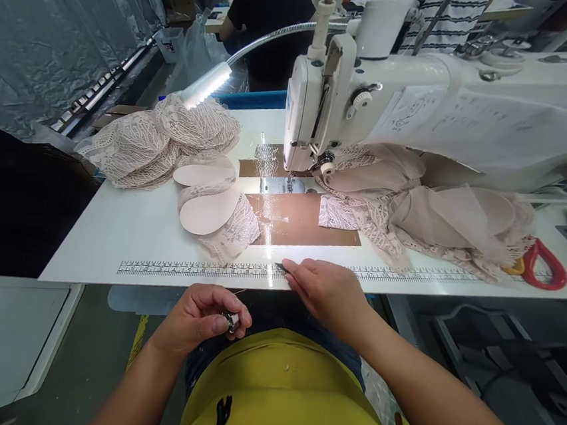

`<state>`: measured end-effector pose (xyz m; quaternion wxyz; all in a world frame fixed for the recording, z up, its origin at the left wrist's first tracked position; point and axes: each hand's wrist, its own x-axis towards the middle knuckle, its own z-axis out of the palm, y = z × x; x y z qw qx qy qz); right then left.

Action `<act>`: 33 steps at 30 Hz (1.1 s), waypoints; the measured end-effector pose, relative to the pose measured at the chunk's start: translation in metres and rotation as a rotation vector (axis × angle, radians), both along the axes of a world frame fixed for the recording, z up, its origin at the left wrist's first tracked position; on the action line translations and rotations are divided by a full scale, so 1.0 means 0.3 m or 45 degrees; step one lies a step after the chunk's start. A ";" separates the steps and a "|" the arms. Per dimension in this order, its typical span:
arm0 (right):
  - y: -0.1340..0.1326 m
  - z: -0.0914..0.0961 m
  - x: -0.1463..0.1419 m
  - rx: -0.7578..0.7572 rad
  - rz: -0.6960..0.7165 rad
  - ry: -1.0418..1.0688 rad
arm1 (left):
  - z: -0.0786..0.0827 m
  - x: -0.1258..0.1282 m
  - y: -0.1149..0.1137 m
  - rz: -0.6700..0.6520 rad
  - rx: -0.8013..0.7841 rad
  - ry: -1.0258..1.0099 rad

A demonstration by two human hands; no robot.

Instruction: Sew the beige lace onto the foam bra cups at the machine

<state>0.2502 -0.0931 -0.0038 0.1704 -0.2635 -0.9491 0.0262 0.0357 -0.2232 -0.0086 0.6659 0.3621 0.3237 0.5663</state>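
My left hand (200,318) clamps a small, rounded, shiny metal part (231,322); my right hand (328,294) pinches a slim, dark tool (281,267) over the smooth white tabletop (111,236).

Red-handled scissors (560,274) at right; lit lamp (206,85); white bin (169,45) back left.

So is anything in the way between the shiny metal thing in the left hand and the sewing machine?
Nothing tall does: between the metal piece, probably a bobbin case, and the sewing machine lie just the table's front edge, printed ruler and flat brown panel. The right hand is to one side.
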 end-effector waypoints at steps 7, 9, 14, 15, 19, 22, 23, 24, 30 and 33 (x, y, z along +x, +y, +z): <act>0.173 0.004 0.061 0.184 -0.252 -0.015 | -0.025 -0.019 -0.025 0.096 -0.014 0.024; 0.172 -0.007 0.072 0.199 -0.181 0.035 | -0.032 -0.014 -0.024 0.140 -0.032 -0.002; 0.005 -0.027 0.068 -0.311 0.471 0.341 | -0.039 0.026 -0.012 0.229 -0.067 0.003; -0.032 -0.023 0.064 -0.509 0.645 0.363 | -0.039 0.038 -0.009 0.221 -0.061 0.021; -0.105 0.010 0.029 -1.137 0.387 0.477 | -0.043 0.095 0.009 0.221 0.040 0.229; -0.102 0.019 -0.011 -1.397 0.126 0.502 | -0.051 0.134 0.022 0.299 0.232 0.466; -0.099 0.018 -0.022 -1.437 0.115 0.492 | -0.054 0.143 0.024 0.327 0.288 0.553; -0.096 0.016 -0.031 -1.445 0.117 0.481 | -0.056 0.148 0.024 0.352 0.325 0.638; -0.086 0.011 -0.016 -1.179 0.095 0.288 | -0.049 0.077 -0.021 0.265 0.205 1.011; -0.076 0.015 0.004 -1.061 0.048 0.217 | -0.025 0.019 -0.062 0.574 0.184 1.267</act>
